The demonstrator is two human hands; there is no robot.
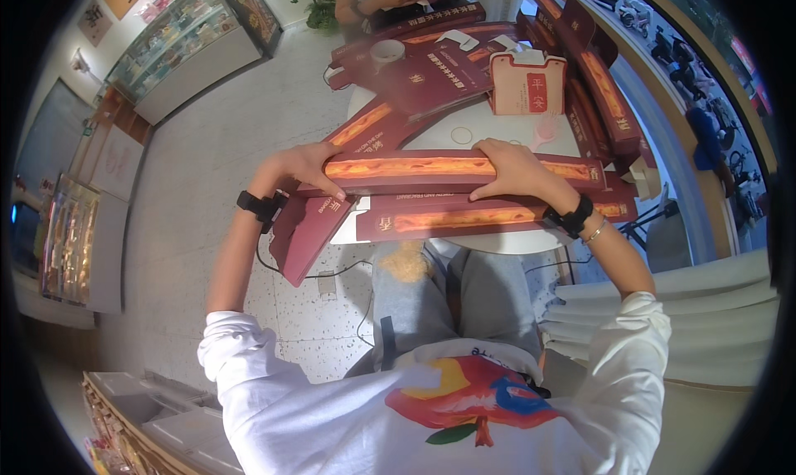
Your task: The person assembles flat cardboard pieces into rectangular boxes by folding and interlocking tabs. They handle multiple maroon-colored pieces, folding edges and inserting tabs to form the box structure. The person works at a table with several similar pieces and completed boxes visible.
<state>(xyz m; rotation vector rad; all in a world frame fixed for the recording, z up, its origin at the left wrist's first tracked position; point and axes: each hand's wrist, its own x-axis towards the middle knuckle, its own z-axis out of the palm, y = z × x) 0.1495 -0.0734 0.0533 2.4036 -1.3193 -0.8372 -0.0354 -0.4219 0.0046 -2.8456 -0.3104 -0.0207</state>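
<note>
A long, narrow maroon carton (414,170) with an orange food picture along it lies crosswise in front of me. Around its left end is my left hand (305,167), thumb on the near side and fingers partly hidden behind. My right hand (518,175) grips the carton right of its middle, thumb and fingers spread across it. A second long maroon carton (481,219) lies just nearer to me, under my right wrist. Below my left hand, a maroon cardboard flap or panel (313,236) hangs past the table's edge.
More maroon cartons (431,81) crowd the far side of the white round table (454,120), and others stand along its right (609,94). A beige-and-red bag (528,85), a pink comb-like item (545,129) and a white cup (387,54) are there. Another person (398,1) holds a carton opposite.
</note>
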